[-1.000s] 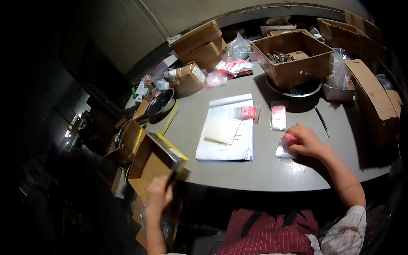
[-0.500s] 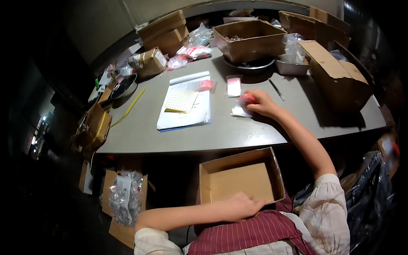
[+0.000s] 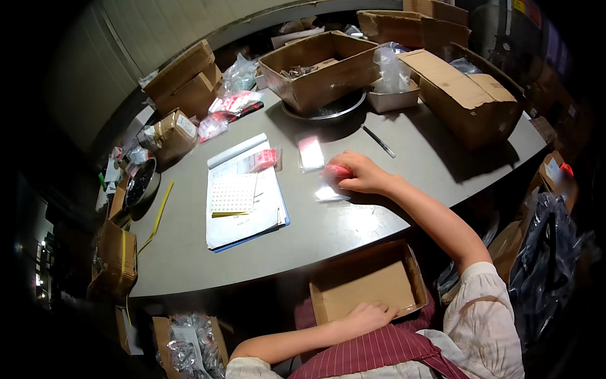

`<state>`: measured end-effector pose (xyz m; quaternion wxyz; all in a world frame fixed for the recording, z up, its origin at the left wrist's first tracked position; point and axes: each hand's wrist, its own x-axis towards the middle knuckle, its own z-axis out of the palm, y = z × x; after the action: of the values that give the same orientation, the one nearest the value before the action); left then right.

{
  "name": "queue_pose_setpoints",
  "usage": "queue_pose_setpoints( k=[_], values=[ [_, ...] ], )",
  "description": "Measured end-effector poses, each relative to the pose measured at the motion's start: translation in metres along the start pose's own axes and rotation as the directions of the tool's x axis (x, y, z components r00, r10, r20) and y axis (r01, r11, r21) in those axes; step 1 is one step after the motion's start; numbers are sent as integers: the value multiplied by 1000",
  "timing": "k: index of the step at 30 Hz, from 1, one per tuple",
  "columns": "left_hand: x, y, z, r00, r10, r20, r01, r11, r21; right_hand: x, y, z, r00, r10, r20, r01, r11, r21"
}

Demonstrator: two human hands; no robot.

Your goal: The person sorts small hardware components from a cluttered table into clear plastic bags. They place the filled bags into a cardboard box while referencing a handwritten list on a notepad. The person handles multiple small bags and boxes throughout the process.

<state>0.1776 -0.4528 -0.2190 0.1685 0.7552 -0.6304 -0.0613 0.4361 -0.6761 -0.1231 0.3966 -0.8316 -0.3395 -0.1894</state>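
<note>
My right hand (image 3: 363,172) is closed around a small clear plastic bag with red on it (image 3: 339,171), low over the grey table. Just below the fingers lies a shiny clear packet (image 3: 332,192); whether it joins the bag in my hand I cannot tell. Another small white packet with a red top (image 3: 310,153) rests slightly farther off. On my lap stands an open cardboard box (image 3: 369,288), its visible bottom bare. My left hand (image 3: 371,318) grips that box's near rim, fingers bent over the edge.
Left of the packets lie papers on a clipboard (image 3: 268,211) with a sticker sheet (image 3: 233,193). A black pen (image 3: 379,141) lies to the right. Along the back stand a big cardboard box (image 3: 322,72) over a metal bowl (image 3: 325,114) and a flapped carton (image 3: 473,114).
The view has turned, so the table sits tilted and farther left. My right hand stays with the red-marked bag, and my left hand stays at the box's near rim.
</note>
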Motion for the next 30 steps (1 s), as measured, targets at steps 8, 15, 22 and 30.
queue_pose_setpoints(
  k=[8,15,22,30],
  values=[
    [-12,-69,-143,877,-278,-393,43,858,-511,37,-14,-19,846,309,435,-446,857,258],
    [8,-123,-199,753,-326,-571,411,912,21,65,-16,-37,930,13,366,14,997,-70],
    [4,-155,-206,822,-379,-425,492,849,194,16,-23,-45,978,-177,109,188,977,-99],
    [-121,-255,-266,177,-771,-612,948,300,-103,-2,-36,-29,967,-248,58,254,955,-152]
  ],
)
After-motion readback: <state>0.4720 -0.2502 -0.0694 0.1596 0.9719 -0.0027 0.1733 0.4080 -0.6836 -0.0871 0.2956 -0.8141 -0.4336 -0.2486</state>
